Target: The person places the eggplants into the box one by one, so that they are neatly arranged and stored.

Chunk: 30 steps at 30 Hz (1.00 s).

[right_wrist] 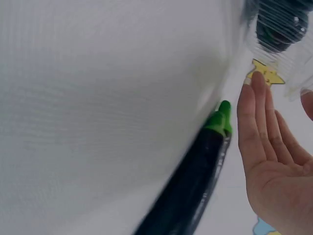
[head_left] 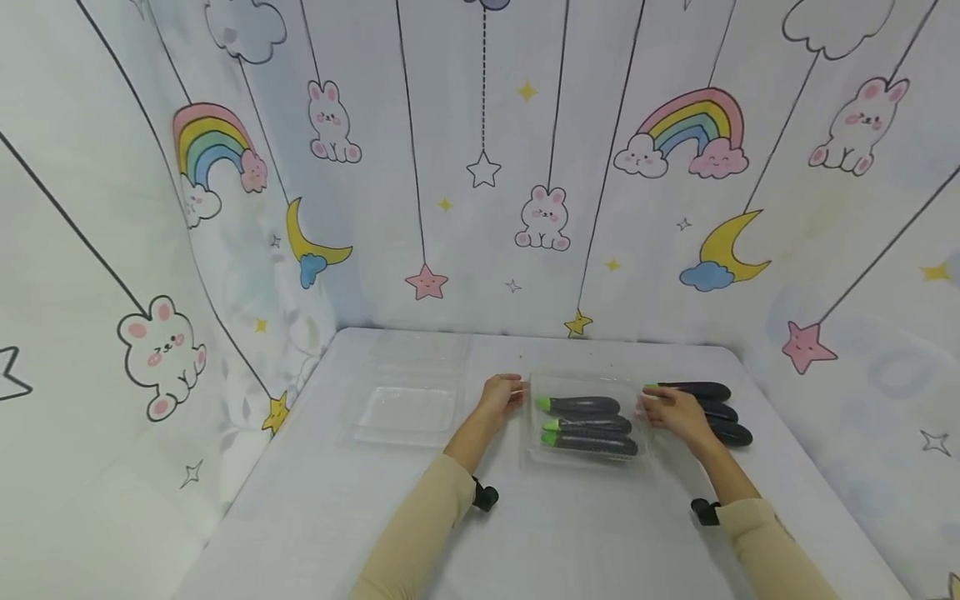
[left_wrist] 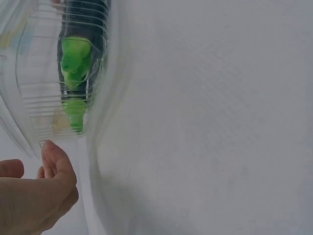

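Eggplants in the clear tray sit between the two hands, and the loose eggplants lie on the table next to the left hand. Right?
One slip: the loose eggplants lie next to the right hand, as the head view shows. The clear tray with its eggplants does sit between that hand and the left hand.

No words, labels, brands or numbers can be read in any view. The backdrop bears drawn figures without lettering, and the clear container shows no legible mark.
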Available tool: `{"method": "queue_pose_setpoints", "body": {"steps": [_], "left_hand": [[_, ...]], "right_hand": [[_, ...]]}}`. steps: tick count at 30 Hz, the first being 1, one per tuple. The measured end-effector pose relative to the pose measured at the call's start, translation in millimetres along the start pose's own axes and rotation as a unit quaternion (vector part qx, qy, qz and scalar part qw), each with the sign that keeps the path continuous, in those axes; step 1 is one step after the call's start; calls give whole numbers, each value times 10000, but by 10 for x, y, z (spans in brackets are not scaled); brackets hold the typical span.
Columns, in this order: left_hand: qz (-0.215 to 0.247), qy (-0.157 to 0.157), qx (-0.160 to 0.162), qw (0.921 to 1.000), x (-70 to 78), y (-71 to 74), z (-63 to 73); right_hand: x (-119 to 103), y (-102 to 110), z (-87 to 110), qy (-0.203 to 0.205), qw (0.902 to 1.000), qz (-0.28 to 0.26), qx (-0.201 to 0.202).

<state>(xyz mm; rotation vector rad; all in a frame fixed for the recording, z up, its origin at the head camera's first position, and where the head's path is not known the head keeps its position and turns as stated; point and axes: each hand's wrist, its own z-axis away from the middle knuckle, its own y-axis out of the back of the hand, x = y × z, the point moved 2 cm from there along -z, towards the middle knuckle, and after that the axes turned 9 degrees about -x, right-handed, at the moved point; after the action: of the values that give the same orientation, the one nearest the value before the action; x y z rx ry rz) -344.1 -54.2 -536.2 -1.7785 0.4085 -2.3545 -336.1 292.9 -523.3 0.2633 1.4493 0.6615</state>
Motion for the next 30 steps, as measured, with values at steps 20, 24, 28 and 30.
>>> {"method": "queue_pose_setpoints", "body": {"steps": [20,24,28,30], "left_hand": [[-696,-190,-795,9942,-138,101,687],[-1056,-135,-949,9898,-176,125,764],[-1352,-95,-1172,9838,-192,128,845],[-1399,-98,-1300,9815,-186,118,882]], "right_hand": [[-133,-28,514,122,9996,166,-207],[-127,-35,629,50,9992,-132,-383],[-128,-51,726,-7,9969,-470,-636],[-131,-56,766,2,9959,-548,-717]]}}
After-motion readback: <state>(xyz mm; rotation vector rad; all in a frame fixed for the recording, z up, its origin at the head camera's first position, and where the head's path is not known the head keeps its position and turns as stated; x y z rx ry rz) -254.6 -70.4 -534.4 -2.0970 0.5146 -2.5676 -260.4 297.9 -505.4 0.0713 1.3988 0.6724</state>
